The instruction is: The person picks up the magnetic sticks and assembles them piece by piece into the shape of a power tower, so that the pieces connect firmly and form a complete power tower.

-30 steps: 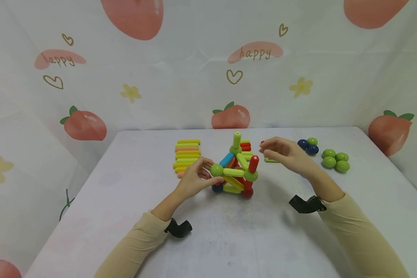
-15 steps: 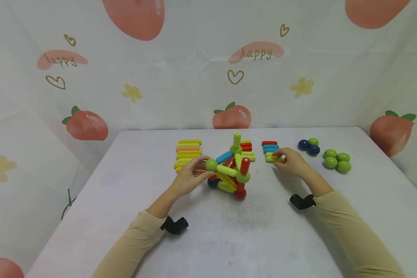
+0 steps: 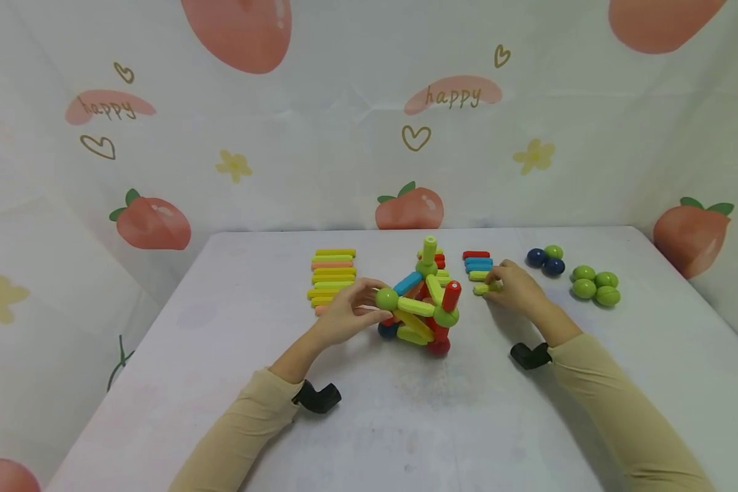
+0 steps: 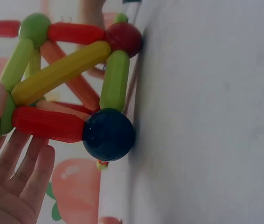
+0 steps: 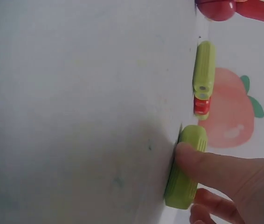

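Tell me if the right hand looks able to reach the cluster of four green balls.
Probably yes: in the head view, nothing stands between the right hand and the four green balls, though it pinches a yellow-green stick it would likely release first.

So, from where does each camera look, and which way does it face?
Head: worn on the head, facing forward and down at the white table; left hand, right hand and beige sleeves show.
Left wrist: on that wrist, facing the multicoloured stick-and-ball structure; left fingers and, behind, part of the right arm show.
Right wrist: on that wrist, facing a ridged yellow-green stick; right fingers show.
Shared: head and right-wrist views both show this stick pinched.
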Demonstrator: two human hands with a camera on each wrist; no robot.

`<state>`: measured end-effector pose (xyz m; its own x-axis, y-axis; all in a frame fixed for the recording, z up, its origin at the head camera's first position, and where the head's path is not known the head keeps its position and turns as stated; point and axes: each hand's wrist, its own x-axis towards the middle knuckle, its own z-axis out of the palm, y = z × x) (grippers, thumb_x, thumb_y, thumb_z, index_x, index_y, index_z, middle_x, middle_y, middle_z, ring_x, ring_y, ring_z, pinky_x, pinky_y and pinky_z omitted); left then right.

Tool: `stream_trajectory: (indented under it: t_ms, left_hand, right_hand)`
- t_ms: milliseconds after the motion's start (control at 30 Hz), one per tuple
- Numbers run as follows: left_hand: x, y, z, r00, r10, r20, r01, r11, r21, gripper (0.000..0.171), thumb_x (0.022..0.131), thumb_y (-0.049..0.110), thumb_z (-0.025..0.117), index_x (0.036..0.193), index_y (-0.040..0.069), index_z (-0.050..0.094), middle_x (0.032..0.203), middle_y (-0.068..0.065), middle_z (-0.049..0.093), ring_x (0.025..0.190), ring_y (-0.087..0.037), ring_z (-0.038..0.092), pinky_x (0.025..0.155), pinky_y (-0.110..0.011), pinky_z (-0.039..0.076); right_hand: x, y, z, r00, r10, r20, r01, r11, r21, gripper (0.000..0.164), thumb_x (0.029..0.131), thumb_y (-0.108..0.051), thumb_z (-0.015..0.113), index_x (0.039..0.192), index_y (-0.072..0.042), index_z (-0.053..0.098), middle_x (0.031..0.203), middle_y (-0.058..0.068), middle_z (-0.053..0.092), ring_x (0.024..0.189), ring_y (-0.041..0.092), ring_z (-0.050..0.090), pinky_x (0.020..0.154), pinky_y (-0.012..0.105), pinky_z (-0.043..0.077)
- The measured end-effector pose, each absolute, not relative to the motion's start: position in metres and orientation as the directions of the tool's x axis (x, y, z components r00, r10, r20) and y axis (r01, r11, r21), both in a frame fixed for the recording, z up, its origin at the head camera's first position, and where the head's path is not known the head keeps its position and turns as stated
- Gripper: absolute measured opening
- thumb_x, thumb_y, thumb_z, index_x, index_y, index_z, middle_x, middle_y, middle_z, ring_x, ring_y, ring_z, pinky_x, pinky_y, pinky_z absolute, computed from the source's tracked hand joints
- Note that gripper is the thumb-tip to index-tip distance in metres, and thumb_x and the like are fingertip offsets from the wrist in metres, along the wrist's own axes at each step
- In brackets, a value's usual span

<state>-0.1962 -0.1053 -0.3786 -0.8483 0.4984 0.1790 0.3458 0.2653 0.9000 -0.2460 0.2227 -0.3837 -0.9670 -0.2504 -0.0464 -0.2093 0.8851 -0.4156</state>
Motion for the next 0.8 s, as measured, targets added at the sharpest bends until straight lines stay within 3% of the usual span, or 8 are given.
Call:
stream_trajectory:
  t_ms: [200,367,500,567,700,800]
  left_hand:
    - [-0.186,-0.089,-0.377,-0.875,0.458,0.155,0.313,0.294,0.903,0.038,0.081,0.015,0.072,0.113,0.008,0.051,0.105,-0.011,0.06,0.095,-0.017,0.06,0.079,-0.023,0.054]
    - [-0.179,-0.078,-0.377,-0.895,0.413,0.171,0.311,0.301,0.901,0.036,0.08,0.014,0.074,0.108,0.01,0.051,0.1,-0.009,0.059,0.09,-0.013,0.059,0.073,-0.021,0.053]
    - [-0.174,-0.071,-0.378,-0.898,0.397,0.189,0.316,0.285,0.905,0.037,0.079,0.014,0.075,0.107,0.009,0.051,0.098,-0.01,0.06,0.088,-0.013,0.059,0.074,-0.021,0.053]
    - [-0.173,-0.07,-0.379,-0.894,0.407,0.188,0.318,0.28,0.906,0.038,0.079,0.015,0.075,0.108,0.008,0.052,0.099,-0.01,0.061,0.089,-0.014,0.06,0.076,-0.021,0.053]
    - [-0.173,-0.073,-0.379,-0.875,0.46,0.152,0.307,0.283,0.908,0.037,0.082,0.017,0.072,0.114,0.009,0.054,0.108,-0.01,0.062,0.095,-0.017,0.062,0.082,-0.021,0.053]
    - [-0.177,-0.08,-0.38,-0.847,0.516,0.13,0.309,0.278,0.909,0.035,0.086,0.016,0.066,0.118,0.008,0.055,0.114,-0.01,0.061,0.101,-0.021,0.062,0.086,-0.022,0.052]
  right_hand:
    - [-0.242,0.229,-0.379,-0.962,-0.262,-0.077,-0.194,0.853,-0.484,0.027,0.086,-0.016,0.065,0.104,0.004,0.059,0.104,0.022,0.062,0.09,0.03,0.055,0.084,0.045,0.05]
    - [-0.231,0.235,-0.363,-0.967,-0.252,0.047,-0.233,0.79,-0.567,0.034,0.089,-0.022,0.062,0.109,0.004,0.057,0.104,0.023,0.062,0.09,0.032,0.059,0.079,0.04,0.052]
    - [-0.219,0.236,-0.34,-0.964,-0.218,0.155,-0.265,0.719,-0.642,0.038,0.092,-0.025,0.059,0.117,0.004,0.055,0.107,0.022,0.062,0.089,0.03,0.062,0.071,0.025,0.052]
    - [-0.21,0.234,-0.327,-0.959,-0.196,0.204,-0.282,0.671,-0.686,0.038,0.092,-0.025,0.058,0.118,0.004,0.054,0.105,0.015,0.062,0.085,0.02,0.064,0.068,0.017,0.05]
    - [-0.191,0.228,-0.306,-0.94,-0.152,0.306,-0.337,0.561,-0.756,0.032,0.091,-0.021,0.06,0.115,0.001,0.055,0.095,-0.011,0.06,0.074,0.002,0.061,0.069,0.01,0.048]
    - [-0.177,0.222,-0.294,-0.913,-0.152,0.378,-0.403,0.48,-0.779,0.025,0.09,-0.014,0.061,0.112,-0.003,0.057,0.089,-0.022,0.059,0.073,-0.002,0.061,0.07,0.008,0.049]
